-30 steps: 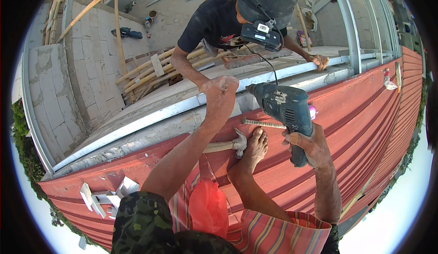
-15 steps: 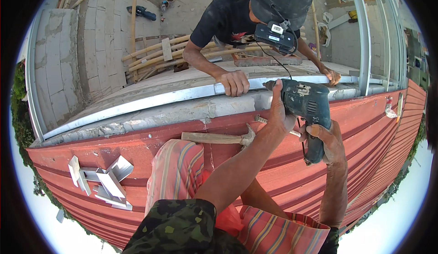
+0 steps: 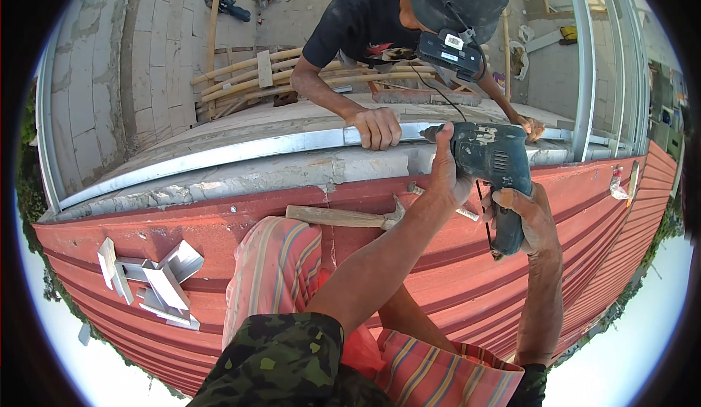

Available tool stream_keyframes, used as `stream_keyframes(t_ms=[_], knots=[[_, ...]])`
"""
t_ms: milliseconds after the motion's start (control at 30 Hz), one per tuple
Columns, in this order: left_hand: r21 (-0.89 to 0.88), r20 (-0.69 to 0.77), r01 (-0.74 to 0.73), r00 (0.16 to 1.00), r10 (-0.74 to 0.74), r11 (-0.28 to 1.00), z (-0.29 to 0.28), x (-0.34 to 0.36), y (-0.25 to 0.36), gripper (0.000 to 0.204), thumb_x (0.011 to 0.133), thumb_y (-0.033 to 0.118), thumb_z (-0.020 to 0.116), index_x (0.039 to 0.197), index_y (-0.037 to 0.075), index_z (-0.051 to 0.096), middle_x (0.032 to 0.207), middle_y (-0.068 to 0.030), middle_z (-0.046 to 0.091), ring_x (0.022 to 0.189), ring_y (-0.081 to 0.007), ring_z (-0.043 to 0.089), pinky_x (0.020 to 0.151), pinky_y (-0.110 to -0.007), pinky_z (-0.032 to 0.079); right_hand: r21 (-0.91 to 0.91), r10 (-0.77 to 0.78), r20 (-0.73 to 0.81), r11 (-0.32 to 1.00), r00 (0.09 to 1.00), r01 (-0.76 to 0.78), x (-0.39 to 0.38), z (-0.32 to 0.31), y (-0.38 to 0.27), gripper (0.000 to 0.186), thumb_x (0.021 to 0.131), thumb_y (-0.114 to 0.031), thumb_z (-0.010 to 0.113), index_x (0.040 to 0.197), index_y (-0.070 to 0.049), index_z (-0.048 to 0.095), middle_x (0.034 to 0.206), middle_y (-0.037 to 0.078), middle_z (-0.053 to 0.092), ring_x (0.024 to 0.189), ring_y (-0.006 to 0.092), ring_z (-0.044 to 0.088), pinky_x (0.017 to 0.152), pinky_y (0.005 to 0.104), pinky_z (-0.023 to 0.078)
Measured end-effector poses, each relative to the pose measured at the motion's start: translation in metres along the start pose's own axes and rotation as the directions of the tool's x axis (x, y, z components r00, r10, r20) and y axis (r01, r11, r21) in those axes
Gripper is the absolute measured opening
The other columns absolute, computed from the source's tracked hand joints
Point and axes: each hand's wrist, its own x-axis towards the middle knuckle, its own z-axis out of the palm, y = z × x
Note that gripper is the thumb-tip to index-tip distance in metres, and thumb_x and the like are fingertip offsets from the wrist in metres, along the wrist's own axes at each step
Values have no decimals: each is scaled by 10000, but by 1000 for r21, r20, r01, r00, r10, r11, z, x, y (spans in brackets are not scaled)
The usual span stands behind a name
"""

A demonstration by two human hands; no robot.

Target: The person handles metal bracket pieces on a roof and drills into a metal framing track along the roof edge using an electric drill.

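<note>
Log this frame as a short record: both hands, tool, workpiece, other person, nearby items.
Right grip: closed around the dark drill's handle
Left grip: at the drill's front, fingers partly hidden
Drill direction: nose points left; contact with the metal bar unclear
Co-worker: opposite, one hand on the bar
Nearby: hammer and pale channel pieces on red ribbed sheeting

No readable text, the white labels (image 3: 453, 41) on the black headset (image 3: 432, 47) too small.
</note>
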Motion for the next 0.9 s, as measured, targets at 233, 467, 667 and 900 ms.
stream_keyframes(t_ms=[233, 467, 667, 900], knots=[[-47, -48, -32, 998, 29, 998, -5, 9, 0, 500, 854, 518, 664, 1127, 109, 574, 1034, -29, 666, 939, -187, 657, 829, -367, 542, -27, 63, 25, 998, 998, -63, 9, 3, -16, 403, 763, -277, 686, 972, 66, 646, 757, 123, 651, 593, 164, 604, 515, 276, 479], [-81, -70, -73, 995, 68, 994, -2, 13, 2, 464, 884, 523, 608, 1110, 118, 582, 1018, -25, 668, 930, -190, 659, 815, -385, 539, 5, 180, 59, 983, 982, -181, 17, 5, -31, 364, 739, -215, 713, 981, 51, 653, 803, 131, 666, 649, 190, 661, 553, 296, 526], [-92, -96, -72, 993, 63, 993, 2, 22, 0, 476, 884, 550, 583, 1105, 128, 585, 1012, -20, 669, 909, -186, 658, 769, -381, 528, -52, 194, 43, 980, 980, -192, 26, 3, -44, 333, 734, -230, 714, 918, 42, 661, 780, 126, 662, 634, 181, 653, 535, 302, 523], [-156, -42, -58, 998, 52, 986, 4, 19, 5, 506, 865, 567, 601, 1126, 134, 585, 1052, -22, 669, 938, -207, 653, 765, -393, 524, -126, 216, 38, 970, 976, -210, 33, 6, -51, 286, 716, -236, 711, 830, 22, 665, 682, 98, 625, 544, 156, 589, 499, 297, 489]])
